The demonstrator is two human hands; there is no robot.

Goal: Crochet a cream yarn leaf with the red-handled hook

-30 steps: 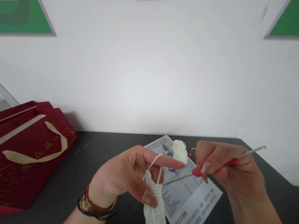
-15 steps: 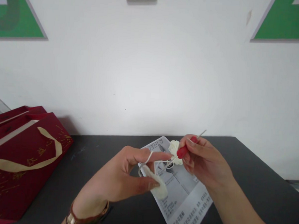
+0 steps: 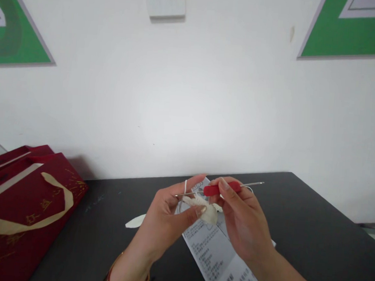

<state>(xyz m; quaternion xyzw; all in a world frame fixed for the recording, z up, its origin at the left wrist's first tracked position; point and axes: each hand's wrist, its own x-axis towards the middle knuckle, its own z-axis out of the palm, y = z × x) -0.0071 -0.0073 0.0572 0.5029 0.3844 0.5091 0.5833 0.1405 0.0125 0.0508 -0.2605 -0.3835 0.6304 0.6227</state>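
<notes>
My left hand (image 3: 172,216) pinches a small cream crochet piece (image 3: 210,215) between thumb and fingers, and a strand of white yarn (image 3: 186,186) loops round its raised index finger. In my right hand (image 3: 242,213) is a crochet hook (image 3: 221,188) with a red grip and metal at both ends. The hook's left shaft lies along the top edge of the crochet piece, its tip beside my left fingers. Whether the hook passes through a stitch I cannot tell. Behind my hands, a ball of cream yarn (image 3: 218,207) is mostly hidden.
A printed instruction sheet (image 3: 208,257) lies on the black table (image 3: 312,235) under my hands. A flat white leaf-shaped piece (image 3: 135,221) rests left of my left wrist. Dark red gift bags (image 3: 55,191) with cream ribbon handles stand at the left. A white wall (image 3: 189,115) rises behind the table.
The hook has come left and down from beyond my left fingertips to the crochet piece, and now lies nearly level. My hands are closer together. The white leaf-shaped piece has come into view.
</notes>
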